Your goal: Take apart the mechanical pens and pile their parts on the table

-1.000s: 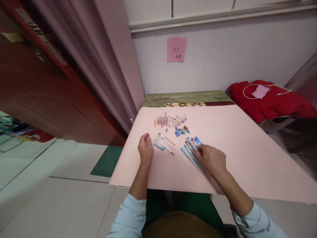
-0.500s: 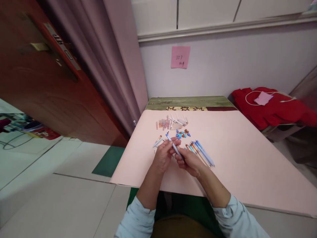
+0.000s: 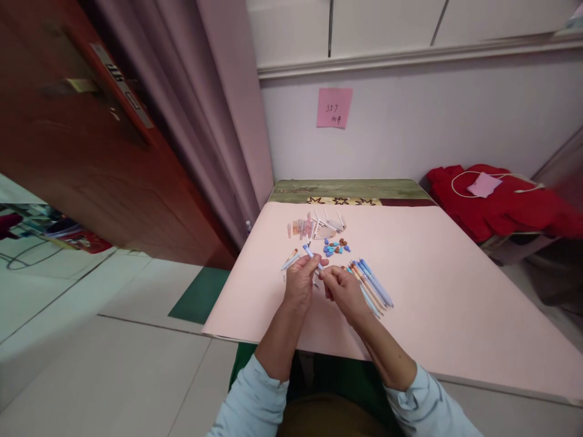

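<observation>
A light blue pen (image 3: 308, 250) slants between my two hands, its darker blue end pointing up and away from me. My left hand (image 3: 299, 284) is closed around its middle, thumb on top. At the lower end, the fingers of my right hand (image 3: 344, 292) pinch the pen, hiding its tip. Beside my right hand, several blue and tan pens (image 3: 374, 282) lie in a row. Beyond my hands is a pile of small blue and brown pieces (image 3: 336, 247). An orange-topped pen piece (image 3: 290, 259) lies left of my left hand.
Clear pinkish tubes (image 3: 302, 227) and thin white sticks (image 3: 337, 222) lie farther back on the pink-covered table (image 3: 455, 303). A red cloth (image 3: 510, 200) with a white cable sits to the right. A wooden door (image 3: 113, 170) and a curtain (image 3: 228, 109) stand left.
My right hand has turned and closed at the pen's lower end, so less of the pen shows. My left hand stays around the pen. The view has shifted slightly.
</observation>
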Available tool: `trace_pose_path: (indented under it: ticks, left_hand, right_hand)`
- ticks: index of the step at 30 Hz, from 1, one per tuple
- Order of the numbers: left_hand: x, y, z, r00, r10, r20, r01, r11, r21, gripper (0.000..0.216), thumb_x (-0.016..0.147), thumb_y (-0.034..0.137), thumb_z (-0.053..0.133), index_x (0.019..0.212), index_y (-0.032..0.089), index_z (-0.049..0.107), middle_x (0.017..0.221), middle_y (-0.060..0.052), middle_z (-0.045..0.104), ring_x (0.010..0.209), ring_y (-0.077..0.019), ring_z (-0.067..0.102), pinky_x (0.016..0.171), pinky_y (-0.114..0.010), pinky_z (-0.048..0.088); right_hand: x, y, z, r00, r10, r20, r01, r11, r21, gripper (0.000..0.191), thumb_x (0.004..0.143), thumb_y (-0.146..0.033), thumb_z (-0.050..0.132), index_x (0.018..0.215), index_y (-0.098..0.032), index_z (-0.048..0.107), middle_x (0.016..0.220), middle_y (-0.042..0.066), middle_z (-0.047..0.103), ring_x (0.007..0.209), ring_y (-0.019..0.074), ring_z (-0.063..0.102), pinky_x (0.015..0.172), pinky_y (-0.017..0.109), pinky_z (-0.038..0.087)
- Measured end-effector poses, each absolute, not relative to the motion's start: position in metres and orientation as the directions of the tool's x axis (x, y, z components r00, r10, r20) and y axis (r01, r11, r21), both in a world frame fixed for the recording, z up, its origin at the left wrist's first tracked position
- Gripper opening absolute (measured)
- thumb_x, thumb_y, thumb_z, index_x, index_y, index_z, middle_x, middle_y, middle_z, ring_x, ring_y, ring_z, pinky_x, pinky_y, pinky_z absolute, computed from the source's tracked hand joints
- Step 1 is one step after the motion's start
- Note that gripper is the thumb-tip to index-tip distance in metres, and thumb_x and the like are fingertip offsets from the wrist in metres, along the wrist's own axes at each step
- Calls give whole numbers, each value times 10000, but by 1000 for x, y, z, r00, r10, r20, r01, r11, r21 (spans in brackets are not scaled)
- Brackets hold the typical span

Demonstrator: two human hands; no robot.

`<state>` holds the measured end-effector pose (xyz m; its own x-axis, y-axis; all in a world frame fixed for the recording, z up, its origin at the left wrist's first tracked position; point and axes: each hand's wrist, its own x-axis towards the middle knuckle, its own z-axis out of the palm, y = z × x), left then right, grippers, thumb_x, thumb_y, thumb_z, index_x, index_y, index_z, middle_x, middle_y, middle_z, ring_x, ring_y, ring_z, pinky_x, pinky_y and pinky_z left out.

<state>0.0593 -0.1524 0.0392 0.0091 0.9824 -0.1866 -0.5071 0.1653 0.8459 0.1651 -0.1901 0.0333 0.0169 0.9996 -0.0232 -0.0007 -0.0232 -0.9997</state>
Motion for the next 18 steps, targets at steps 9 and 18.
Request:
trace_pose_path:
  ticks: [9, 18]
  left_hand:
    - [61, -144, 37, 27, 960, -277, -544, 247, 802, 317, 639, 326, 821, 793, 109, 650, 796, -91, 725, 577, -106, 593, 579, -238, 432]
    - [70, -136, 52, -19, 971, -238, -417, 209, 884, 430, 675, 325, 778, 1012, 89, 652, 792, -88, 722, 543, -102, 591, 552, -229, 459]
  right_hand:
    - [173, -185, 39, -130, 915, -381, -290, -402, -868, 532, 763, -687, 566, 740, -157, 607, 505, -40, 471, 395, 60, 311, 412, 217, 183]
    - [174, -177, 47, -55, 923, -381, -335, -377, -864, 516, 734, -676, 617, 789, -163, 594, 522, -55, 474, 382, 53, 353, 386, 199, 208]
